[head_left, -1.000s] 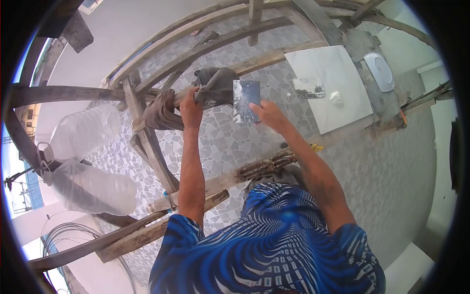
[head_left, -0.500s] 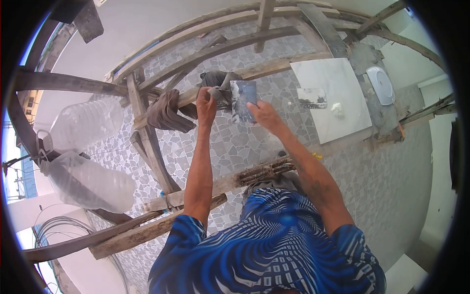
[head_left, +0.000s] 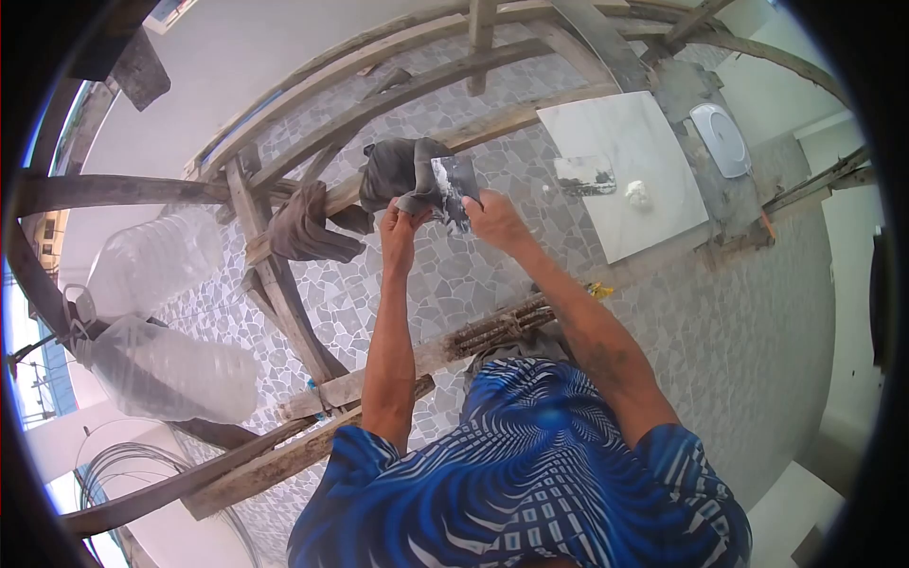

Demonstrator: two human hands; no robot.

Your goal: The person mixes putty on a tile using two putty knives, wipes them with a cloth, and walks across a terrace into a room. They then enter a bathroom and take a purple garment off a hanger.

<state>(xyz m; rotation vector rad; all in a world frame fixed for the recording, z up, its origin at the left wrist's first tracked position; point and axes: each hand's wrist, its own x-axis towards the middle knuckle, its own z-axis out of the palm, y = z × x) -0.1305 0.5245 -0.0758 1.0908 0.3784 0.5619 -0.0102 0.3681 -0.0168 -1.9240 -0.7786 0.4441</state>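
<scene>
My right hand (head_left: 499,225) grips the edge of a flat metal putty knife blade (head_left: 453,185), smeared with white paste. My left hand (head_left: 399,232) pinches a fold of a dark grey cloth (head_left: 390,170) that hangs over a wooden rail. That fold lies against the blade's left side. Right of my hands, a white board (head_left: 653,232) carries a second smeared blade (head_left: 582,176) and a lump of white putty (head_left: 639,195). A brown cloth (head_left: 308,225) drapes over the rail to the left.
A wooden scaffold frame (head_left: 407,90) surrounds me, with a bar (head_left: 436,355) close to my waist. Clear plastic jugs (head_left: 170,369) hang at left above coiled wire (head_left: 118,464). An oval white plastic dish (head_left: 720,139) lies beyond the board. Stone-patterned floor (head_left: 369,303) shows below.
The blade has turned in my right hand and now shows more white smears. The cloth fold in my left hand has come against the blade. The view has shifted slightly.
</scene>
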